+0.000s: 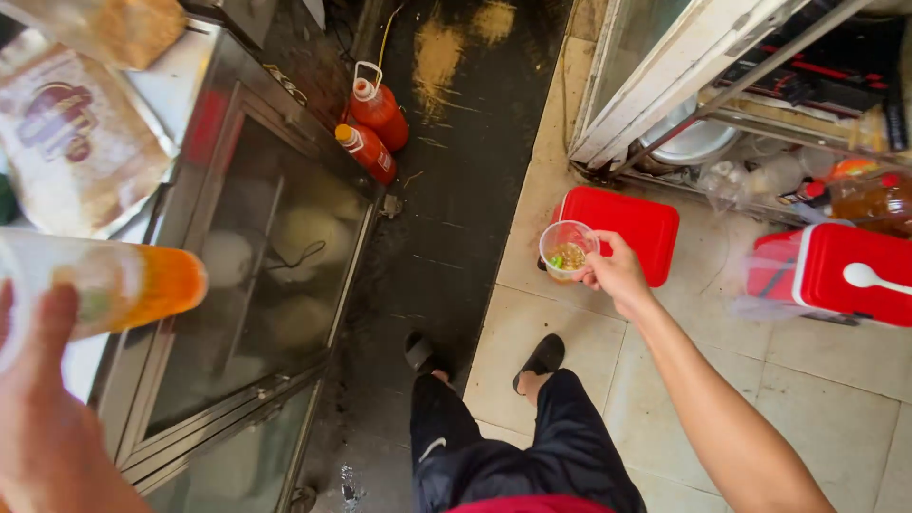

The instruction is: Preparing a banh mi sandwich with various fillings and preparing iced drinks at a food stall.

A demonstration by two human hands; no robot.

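My right hand (pixel 619 274) is stretched out to the right and grips a small clear plastic cup (pixel 568 250) by its rim. The cup holds brownish food with green bits at its bottom. It hangs just in front of a red lid or box (pixel 635 224) on the tiled floor. My left hand (pixel 43 418) is close to the camera at the lower left, shut on a large clear cup (pixel 123 283) with an orange liquid in it, lying tilted on its side. My legs in black trousers and black sandals (pixel 541 359) show below.
A glass-fronted metal cabinet (pixel 256 266) stands at the left, with bagged food (pixel 71 142) on top. Two red sauce bottles (pixel 370 128) stand on the dark wet floor. At the right are a red cooler with a white spoon (pixel 855 275) and a metal rack with bowls (pixel 693 142).
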